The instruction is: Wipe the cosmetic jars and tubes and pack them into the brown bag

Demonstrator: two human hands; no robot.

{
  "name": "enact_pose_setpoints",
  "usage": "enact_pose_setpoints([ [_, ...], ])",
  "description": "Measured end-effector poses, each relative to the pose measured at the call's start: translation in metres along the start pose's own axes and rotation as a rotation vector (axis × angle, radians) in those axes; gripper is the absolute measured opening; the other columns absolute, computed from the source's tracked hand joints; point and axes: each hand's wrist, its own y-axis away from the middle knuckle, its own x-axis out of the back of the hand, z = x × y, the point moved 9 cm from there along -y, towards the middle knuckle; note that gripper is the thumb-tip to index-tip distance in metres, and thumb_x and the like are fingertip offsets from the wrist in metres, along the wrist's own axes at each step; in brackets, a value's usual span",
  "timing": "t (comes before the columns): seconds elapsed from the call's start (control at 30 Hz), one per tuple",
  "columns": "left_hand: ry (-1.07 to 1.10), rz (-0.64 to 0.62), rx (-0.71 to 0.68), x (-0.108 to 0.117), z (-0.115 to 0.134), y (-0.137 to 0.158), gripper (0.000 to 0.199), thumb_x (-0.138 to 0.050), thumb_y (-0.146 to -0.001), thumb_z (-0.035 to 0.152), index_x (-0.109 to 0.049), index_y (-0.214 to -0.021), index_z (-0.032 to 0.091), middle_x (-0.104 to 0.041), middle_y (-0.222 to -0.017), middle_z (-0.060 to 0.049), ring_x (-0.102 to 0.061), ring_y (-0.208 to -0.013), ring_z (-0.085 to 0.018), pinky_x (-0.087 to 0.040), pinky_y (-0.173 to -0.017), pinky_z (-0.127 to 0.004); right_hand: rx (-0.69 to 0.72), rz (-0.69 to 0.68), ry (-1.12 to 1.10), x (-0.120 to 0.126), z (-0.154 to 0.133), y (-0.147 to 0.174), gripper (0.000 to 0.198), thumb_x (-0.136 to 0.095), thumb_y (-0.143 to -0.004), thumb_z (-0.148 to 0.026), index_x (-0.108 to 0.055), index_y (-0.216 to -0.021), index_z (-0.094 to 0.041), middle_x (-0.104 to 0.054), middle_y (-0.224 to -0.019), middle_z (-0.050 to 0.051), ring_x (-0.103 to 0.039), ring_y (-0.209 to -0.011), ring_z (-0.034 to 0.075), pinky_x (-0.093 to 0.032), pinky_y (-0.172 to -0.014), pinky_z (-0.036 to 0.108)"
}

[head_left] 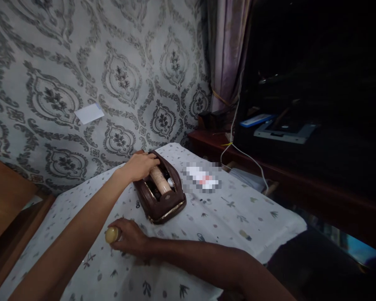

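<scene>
A dark brown toiletry bag (pixel 146 194) with a gold zip lies unzipped on the patterned cloth. Inside it is a beige bottle (pixel 160 179), lying lengthwise among smaller items, with a white round cap (pixel 171 182) beside it. My left hand (pixel 142 166) reaches over the bag's far left rim, its fingers curled around the upper end of the bottle. Nearer to me, my right hand (pixel 130 239) grips a small container with a rounded yellowish top (pixel 112 235), just above the cloth. My right fingers hide most of the container's body.
The cloth-covered table (pixel 238 221) stands against a wallpapered wall with a white card (pixel 89 113) on it. A blurred-out item (pixel 203 176) lies right of the bag. Further right are a white cable (pixel 250 158), a dark wooden stand (pixel 203 144) and a large dark screen (pixel 326 83).
</scene>
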Motion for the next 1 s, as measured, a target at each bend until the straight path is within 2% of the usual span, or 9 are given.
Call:
enact_pose_setpoints([
  [0.17,0.093,-0.053,-0.094,0.005,0.02,0.011,0.049,-0.056,-0.083,0.009,-0.06,-0.126,0.031,-0.056,-0.143,-0.002,-0.055,-0.127,-0.023,-0.049,-0.093,-0.033,-0.012,0.01,-0.024,-0.002,0.003,-0.001,0.048,-0.08,-0.067,-0.017,-0.067,-0.113,-0.024,-0.07,-0.113,0.002,-0.065,-0.103,0.021,-0.048,-0.092,0.031],
  [0.27,0.104,-0.09,-0.134,0.004,0.03,0.015,0.048,-0.065,-0.082,0.016,-0.058,-0.128,0.028,-0.057,-0.14,-0.005,-0.054,-0.128,-0.025,-0.048,-0.096,-0.034,-0.013,0.017,-0.028,-0.001,0.002,0.001,0.047,-0.079,-0.068,-0.016,-0.068,-0.112,-0.025,-0.069,-0.112,0.001,-0.064,-0.103,0.021,-0.048,-0.092,0.031],
  [0.4,0.074,-0.102,-0.096,0.003,0.033,0.015,0.045,-0.075,-0.08,0.03,-0.059,-0.122,0.023,-0.062,-0.131,-0.008,-0.056,-0.124,-0.028,-0.048,-0.093,-0.035,-0.034,0.019,-0.039,0.0,0.002,0.003,0.047,-0.079,-0.068,-0.017,-0.068,-0.113,-0.024,-0.069,-0.111,0.001,-0.064,-0.101,0.021,-0.048,-0.09,0.031],
  [0.63,-0.052,-0.066,-0.061,0.006,0.037,0.017,0.031,-0.074,-0.084,0.029,-0.062,-0.112,0.021,-0.068,-0.12,-0.008,-0.062,-0.116,-0.027,-0.05,-0.085,-0.035,-0.073,-0.007,-0.007,-0.001,0.002,0.003,0.047,-0.08,-0.067,-0.018,-0.069,-0.112,-0.022,-0.07,-0.113,0.004,-0.065,-0.103,0.023,-0.048,-0.092,0.033],
  [1.0,-0.142,-0.082,-0.026,0.003,0.034,0.014,0.035,-0.071,-0.085,0.029,-0.061,-0.117,0.019,-0.069,-0.119,-0.01,-0.066,-0.107,-0.029,-0.05,-0.078,-0.036,-0.031,-0.018,0.026,0.0,-0.003,0.002,0.041,-0.078,-0.068,-0.018,-0.069,-0.108,-0.022,-0.071,-0.107,0.001,-0.066,-0.096,0.02,-0.049,-0.086,0.029],
])
